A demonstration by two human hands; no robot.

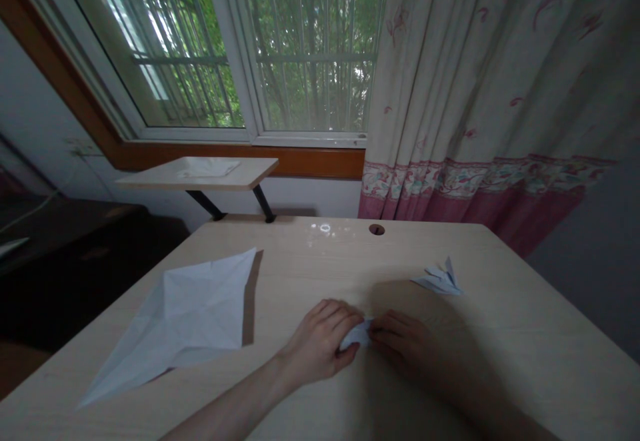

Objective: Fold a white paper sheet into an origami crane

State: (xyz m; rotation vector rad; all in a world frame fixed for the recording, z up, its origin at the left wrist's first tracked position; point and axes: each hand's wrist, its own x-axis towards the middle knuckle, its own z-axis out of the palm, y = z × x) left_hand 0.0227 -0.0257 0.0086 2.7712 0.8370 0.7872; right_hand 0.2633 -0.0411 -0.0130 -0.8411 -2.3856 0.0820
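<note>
A small piece of folded white paper (355, 337) lies low over the desk between my two hands. My left hand (327, 336) is closed around its left side, with the thumb below and the fingers above. The fingertips of my right hand (403, 340) pinch the paper's right end; part of that grip is in shadow. Beyond my right hand rests a folded paper figure (441, 277) with pointed tips. To the left lies a large creased sheet of white paper (200, 311), its corners lifted a little off the surface.
The light wooden desk (310, 401) has a round cable hole (377, 230) near its back edge. At the back left stands a raised shelf (220, 184) on black legs, with white paper (210, 167) on it. A barred window (315, 48) and a floral curtain (475, 94) are behind.
</note>
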